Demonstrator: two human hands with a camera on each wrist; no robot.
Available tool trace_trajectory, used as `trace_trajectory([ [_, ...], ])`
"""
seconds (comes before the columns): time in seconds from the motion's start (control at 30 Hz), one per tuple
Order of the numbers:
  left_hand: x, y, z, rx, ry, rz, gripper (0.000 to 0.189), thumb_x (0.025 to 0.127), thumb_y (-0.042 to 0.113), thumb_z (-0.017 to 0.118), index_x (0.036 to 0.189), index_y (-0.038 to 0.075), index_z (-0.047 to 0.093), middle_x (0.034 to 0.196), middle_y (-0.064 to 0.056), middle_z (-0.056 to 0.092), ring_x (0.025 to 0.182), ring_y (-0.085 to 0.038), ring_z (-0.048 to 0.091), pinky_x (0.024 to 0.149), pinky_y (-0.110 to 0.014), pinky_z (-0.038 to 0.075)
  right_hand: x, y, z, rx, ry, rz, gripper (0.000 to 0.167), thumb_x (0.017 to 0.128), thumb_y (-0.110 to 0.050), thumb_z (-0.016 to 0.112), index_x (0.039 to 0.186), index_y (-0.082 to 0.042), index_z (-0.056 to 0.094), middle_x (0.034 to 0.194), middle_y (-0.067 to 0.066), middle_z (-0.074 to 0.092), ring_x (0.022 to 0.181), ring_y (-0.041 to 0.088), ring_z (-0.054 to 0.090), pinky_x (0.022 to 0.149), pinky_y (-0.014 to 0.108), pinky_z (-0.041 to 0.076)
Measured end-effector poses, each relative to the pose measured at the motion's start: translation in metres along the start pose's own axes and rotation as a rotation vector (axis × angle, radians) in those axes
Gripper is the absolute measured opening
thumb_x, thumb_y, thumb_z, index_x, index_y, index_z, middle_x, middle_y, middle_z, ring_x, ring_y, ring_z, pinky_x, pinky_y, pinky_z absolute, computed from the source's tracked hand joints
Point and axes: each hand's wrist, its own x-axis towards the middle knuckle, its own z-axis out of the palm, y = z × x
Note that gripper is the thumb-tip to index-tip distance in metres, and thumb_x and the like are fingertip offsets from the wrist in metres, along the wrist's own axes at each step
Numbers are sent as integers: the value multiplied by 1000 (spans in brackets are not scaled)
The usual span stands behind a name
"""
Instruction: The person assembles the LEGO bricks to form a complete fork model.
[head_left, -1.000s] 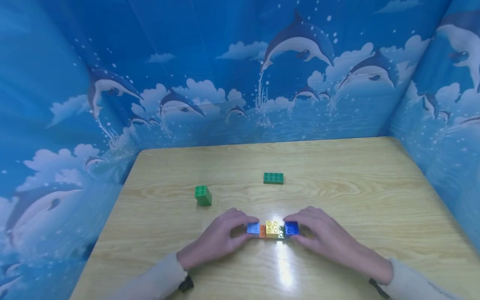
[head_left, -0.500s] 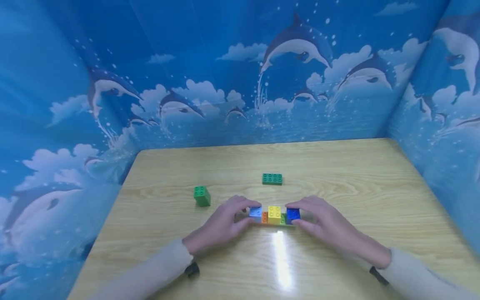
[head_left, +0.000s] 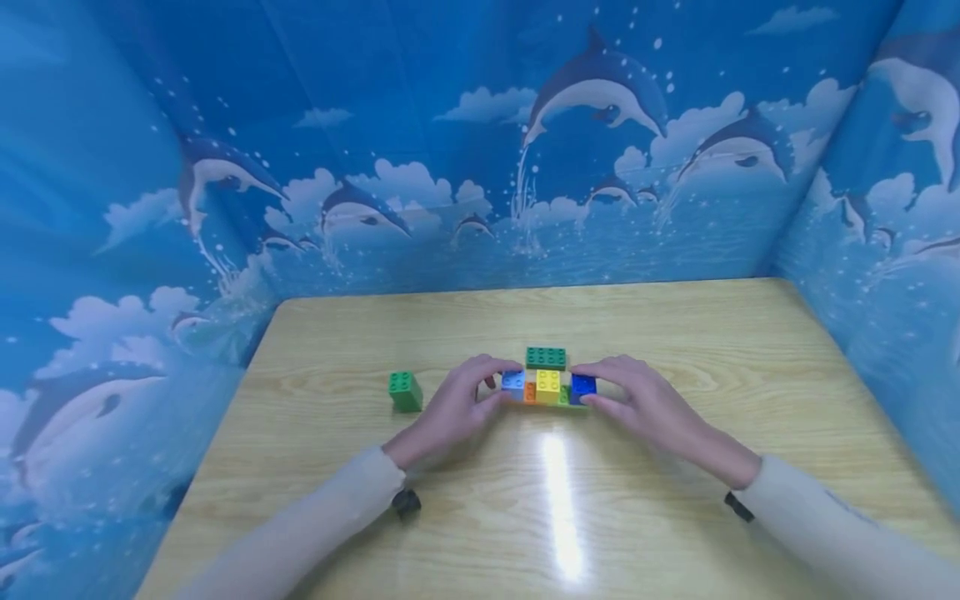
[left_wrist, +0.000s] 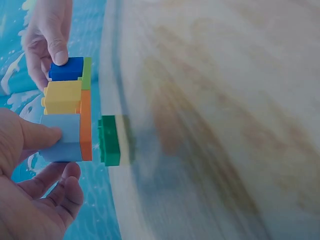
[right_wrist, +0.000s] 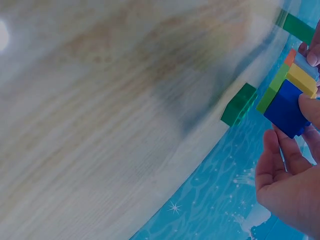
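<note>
head view: high up on the person's side of the yellow block (head_left: pixel 548 386), kinda far, facing forward-down | left wrist: way closer, block's left, facing right | right wrist: close, block's right, facing left | both wrists catch the block

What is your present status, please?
Left hand pinching light blue block; right hand, dark blue block. Joined row held above table. Low green brick just beyond.

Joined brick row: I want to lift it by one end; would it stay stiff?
The joined brick row looks stiff, forming one straight line. It might split where the yellow brick seemingly bridges the orange base and lime base.
</note>
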Motion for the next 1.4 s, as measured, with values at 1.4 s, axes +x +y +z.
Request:
trace_trajectory([
  [1.4, 67, -22, 3, 27, 52, -74, 44, 101, -3, 73, 142, 13, 70, 135, -4, 69, 114, -17, 64, 91, -32, 58, 59, 29, -10, -1, -58, 167, 48, 106, -13, 75, 152, -8, 63, 149, 14, 65, 134, 38, 59, 110, 65, 48],
])
